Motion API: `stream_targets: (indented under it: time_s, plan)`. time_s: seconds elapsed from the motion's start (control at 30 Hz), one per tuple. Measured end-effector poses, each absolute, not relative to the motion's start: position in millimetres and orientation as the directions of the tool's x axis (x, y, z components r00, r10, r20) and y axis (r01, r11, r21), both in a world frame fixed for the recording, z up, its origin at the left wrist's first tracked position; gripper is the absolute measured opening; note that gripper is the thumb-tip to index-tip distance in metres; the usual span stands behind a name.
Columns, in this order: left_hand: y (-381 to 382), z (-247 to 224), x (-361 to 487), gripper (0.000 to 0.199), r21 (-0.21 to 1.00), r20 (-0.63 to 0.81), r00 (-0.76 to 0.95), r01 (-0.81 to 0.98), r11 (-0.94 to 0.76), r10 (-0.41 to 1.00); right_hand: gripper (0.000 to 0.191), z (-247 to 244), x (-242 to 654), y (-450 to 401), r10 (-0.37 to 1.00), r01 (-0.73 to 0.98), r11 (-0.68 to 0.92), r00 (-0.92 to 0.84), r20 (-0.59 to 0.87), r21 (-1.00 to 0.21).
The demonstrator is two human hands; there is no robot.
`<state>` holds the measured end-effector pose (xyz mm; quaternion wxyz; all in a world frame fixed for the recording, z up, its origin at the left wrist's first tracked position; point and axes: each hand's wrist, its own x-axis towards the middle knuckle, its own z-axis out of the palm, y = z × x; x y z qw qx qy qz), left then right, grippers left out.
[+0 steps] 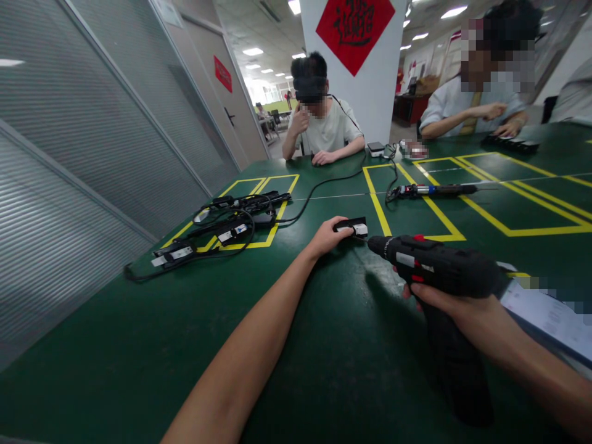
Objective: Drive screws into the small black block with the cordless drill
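My left hand is closed on the left end of a small black block with a white label, which rests on the green table. In my right hand is a black power drill with red accents, its fingers wrapped round the handle. The drill points left, and its thin bit comes close to the block's lower right edge; whether they touch cannot be made out.
Black power strips with cables lie at the left. A cylindrical tool lies beyond the drill, and a tablet or papers at the right. Two people sit across the table.
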<state>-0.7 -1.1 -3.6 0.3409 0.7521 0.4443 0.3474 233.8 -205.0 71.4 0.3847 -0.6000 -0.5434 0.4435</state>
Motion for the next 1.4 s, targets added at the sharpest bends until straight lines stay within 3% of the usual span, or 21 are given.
stream_targets:
  time_s: [0.1,0.37,0.53,0.9,1.4]
  plan:
    - [-1.5,-3.0,-0.6,0.045,0.821,0.217,0.364,0.434,-0.371,0.906,0.059,70.9,233.8,-205.7,0.992,0.284,-0.123,0.008,-0.126,-0.951]
    - [-0.1,-4.1,-1.3,0.045,0.821,0.232,0.362,0.425,-0.381,0.903,0.044,72.4,233.0,-205.8,0.992,0.267,-0.112,-0.023,-0.122,-0.957]
    - [-3.9,-0.1,-0.1,0.043,0.812,0.223,0.364,0.444,-0.379,0.904,0.049,71.2,234.1,-205.2,0.989,0.249,-0.139,-0.006,-0.145,-0.958]
    - [-0.2,-4.9,-1.9,0.045,0.820,0.238,0.361,0.422,-0.386,0.902,0.021,70.0,233.8,-206.0,0.987,0.245,-0.156,0.009,-0.158,-0.957]
    - [0.1,-5.7,-1.7,0.046,0.835,0.218,0.352,0.416,-0.361,0.910,0.022,69.4,235.2,-205.7,0.986,0.249,-0.154,-0.024,-0.165,-0.956]
